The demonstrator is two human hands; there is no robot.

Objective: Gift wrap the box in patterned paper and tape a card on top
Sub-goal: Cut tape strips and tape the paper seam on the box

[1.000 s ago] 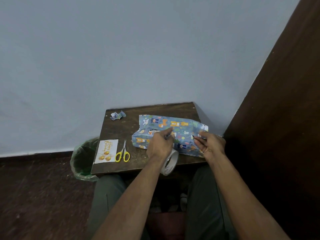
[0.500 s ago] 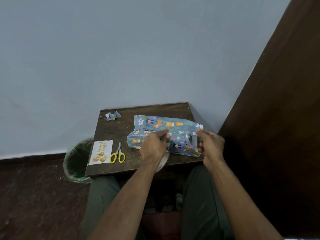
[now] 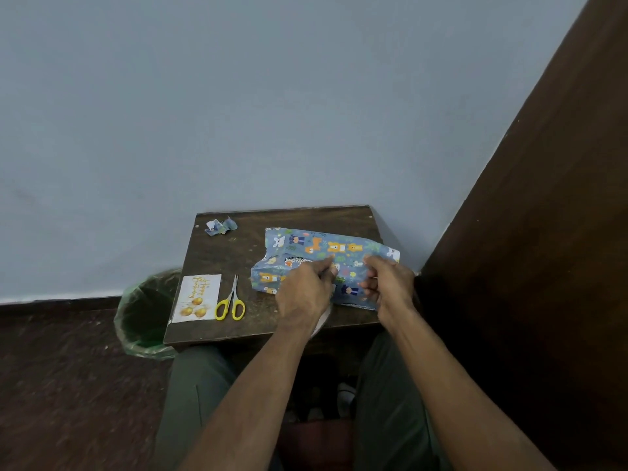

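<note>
The box lies on the small wooden table [image 3: 238, 260], covered in blue wrapping paper [image 3: 316, 248] printed with animals, its ends loose and crumpled. My left hand [image 3: 302, 294] rests on the parcel's top middle and its fingertips pinch the paper. My right hand [image 3: 389, 287] is at the parcel's front right with fingers curled round the paper there. A roll of clear tape [image 3: 323, 322] shows under my left hand, mostly hidden. The white birthday card [image 3: 197, 297] with gold balloons lies at the table's front left.
Yellow-handled scissors [image 3: 231, 302] lie shut between the card and the parcel. A crumpled paper scrap [image 3: 221, 227] sits at the back left corner. A bin with a green liner [image 3: 142, 311] stands on the floor to the left. A dark wooden panel rises on the right.
My right hand has come in from the parcel's right end towards its front middle, closer to my left hand. The left hand stays on top of the parcel.
</note>
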